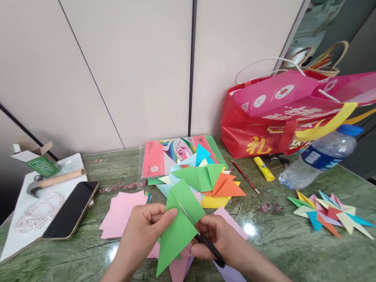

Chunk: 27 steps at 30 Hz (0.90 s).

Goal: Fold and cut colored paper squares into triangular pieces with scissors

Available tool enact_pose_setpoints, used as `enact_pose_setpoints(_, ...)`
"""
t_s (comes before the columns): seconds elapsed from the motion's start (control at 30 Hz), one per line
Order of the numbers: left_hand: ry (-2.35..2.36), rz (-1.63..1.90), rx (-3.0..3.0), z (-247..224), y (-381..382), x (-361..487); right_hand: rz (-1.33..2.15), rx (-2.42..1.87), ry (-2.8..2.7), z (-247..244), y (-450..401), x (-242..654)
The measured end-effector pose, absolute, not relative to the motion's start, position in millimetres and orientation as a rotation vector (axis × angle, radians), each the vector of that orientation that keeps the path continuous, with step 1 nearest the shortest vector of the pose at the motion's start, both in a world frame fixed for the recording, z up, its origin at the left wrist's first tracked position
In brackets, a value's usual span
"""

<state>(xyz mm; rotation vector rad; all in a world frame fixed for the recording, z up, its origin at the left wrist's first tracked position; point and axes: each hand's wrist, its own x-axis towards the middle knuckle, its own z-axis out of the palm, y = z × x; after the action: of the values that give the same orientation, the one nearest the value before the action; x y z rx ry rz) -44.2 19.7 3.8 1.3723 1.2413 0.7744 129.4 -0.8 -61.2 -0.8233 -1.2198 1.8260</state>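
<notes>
My left hand [148,229] pinches the left edge of a folded green paper [177,233] between thumb and fingers. Black-handled scissors [209,247] are in my right hand [217,240], their blade lying across the green paper where a slit shows. Some of my right fingers also meet the paper's lower right edge. Beneath the green sheet, pink pointed paper [178,274] and a lilac strip [235,280] stick out. Just beyond lies a pile of folded papers in green, orange, yellow and blue [202,179]. Pink sheets [123,212] lie left of it.
At left are a phone [73,210], a hammer [60,179], beads [39,212] and a green box [41,165]. Rightward are a red pencil [245,177], glue stick [264,168], red bag [259,121], bottle [321,156] and paper star [329,214]. A wall stands behind.
</notes>
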Motion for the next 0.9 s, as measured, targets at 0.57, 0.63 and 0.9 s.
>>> enact_pose_setpoints(0.57,1.237,0.762,1.391,5,18,-44,1.755,-0.984,-1.265,-52,-3,127)
enact_pose_setpoints(0.63,1.227,0.767,1.392,6,18,-44,1.756,-0.999,-1.250,-51,-3,127)
enact_pose_setpoints(0.9,1.231,0.835,1.468,4,21,-47,1.774,-1.000,-1.216,-52,-3,125)
